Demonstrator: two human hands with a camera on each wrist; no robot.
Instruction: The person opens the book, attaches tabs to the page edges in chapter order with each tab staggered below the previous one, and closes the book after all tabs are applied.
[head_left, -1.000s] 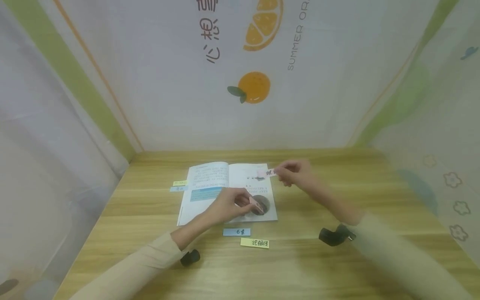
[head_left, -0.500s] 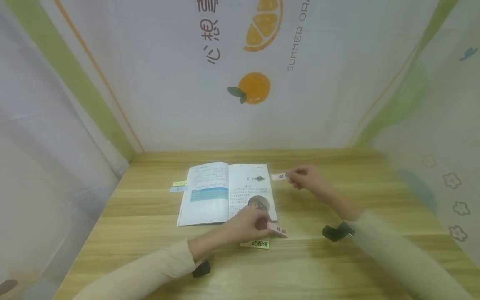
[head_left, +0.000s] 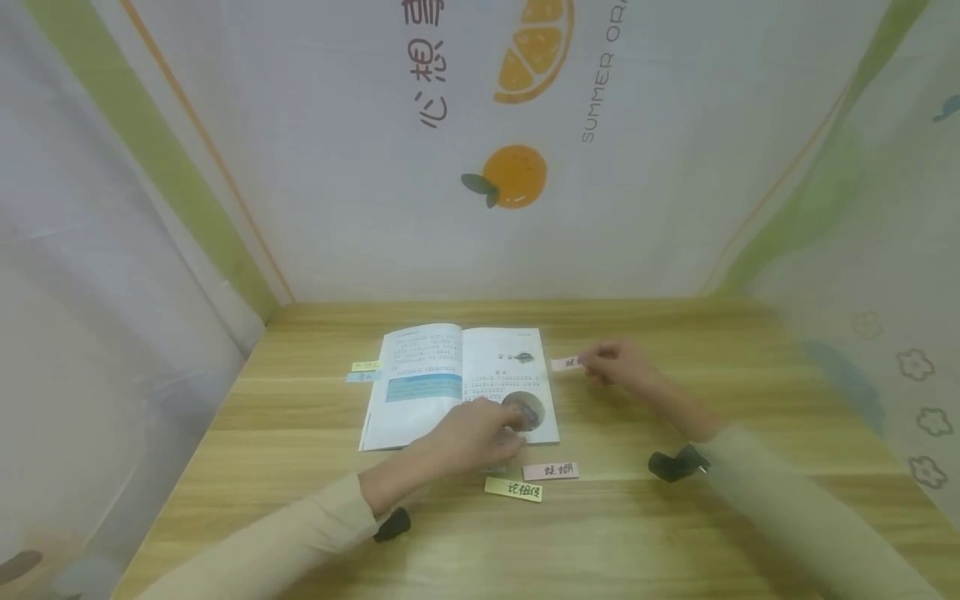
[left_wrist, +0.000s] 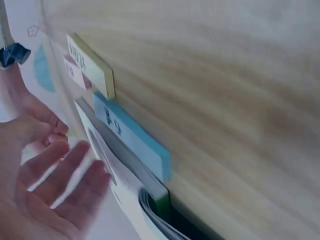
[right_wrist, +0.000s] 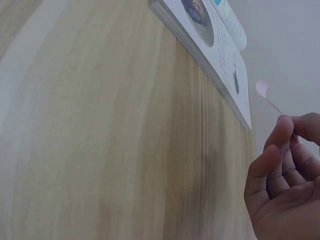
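My right hand [head_left: 618, 367] pinches a pink sticky note [head_left: 566, 364] between thumb and forefinger, just off the right edge of an open book [head_left: 420, 425]. In the right wrist view the note [right_wrist: 262, 89] curls at its free end. My left hand [head_left: 480, 433] hovers over the book's lower right page, its fingers [left_wrist: 70, 162] loosely spread and holding nothing. In front of the book lie a pink sticky note pad [head_left: 551, 471] and a yellow pad [head_left: 513, 489], both with handwriting. A blue pad [left_wrist: 132, 137], mostly hidden by the left hand in the head view, lies along the book's near edge.
A yellow tab [head_left: 366, 366] and a blue tab [head_left: 363, 377] stick out from the book's left edge. The wooden table [head_left: 637, 550] ends at a white curtain [head_left: 375, 233] with orange prints. Dark wrist straps [head_left: 677, 464] hang below the forearms.
My left hand carried the pink pad to the table in front of the book, let it go and drew back left. My right hand moved the pink note right, off the page.
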